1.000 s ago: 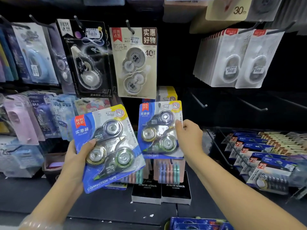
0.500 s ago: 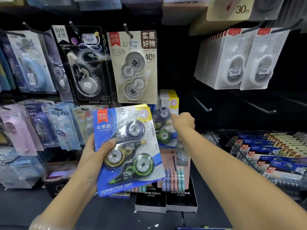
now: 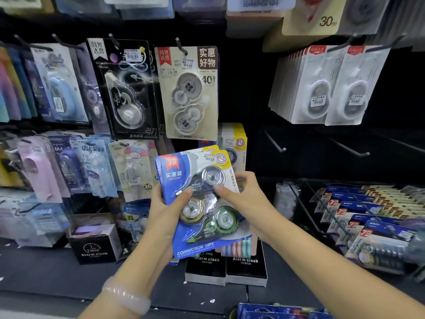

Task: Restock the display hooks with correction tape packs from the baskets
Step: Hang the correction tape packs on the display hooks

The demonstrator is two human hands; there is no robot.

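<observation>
Plainly, both hands share one item — a blue card-backed blister pack of correction tape (image 3: 202, 203) with three clear-cased dispensers under moulded plastic, its lower edge printed CORRECTION TAPE. The left hand (image 3: 166, 209) grips the pack's left edge, thumb laid across the front near the top dispenser and fingers behind the card. The right hand (image 3: 243, 199) pinches the right edge, thumb on the blister face and fingers curled over the side. Held at both edges like this, the card can be steadied and squared up, probably so that its hang hole — near the tilted top edge — can be aimed at a peg.

Just behind and above the held pack hangs a row of matching blue-and-yellow packs (image 3: 234, 146), partly hidden by it; that seems the likely destination, since the printing agrees. Its hook cannot be seen from here. The pack is tilted, top leaning left, and is not yet on any peg.

To the right, two bare black metal hooks (image 3: 276, 142) jut from the dark panel, well apart from the hands. Above hang a beige two-dispenser pack (image 3: 187, 93) and a black single-dispenser pack (image 3: 125, 88), each on its own peg. At the bottom edge, a blue stock of packs (image 3: 276, 311) shows, presumably the basket's contents.
</observation>
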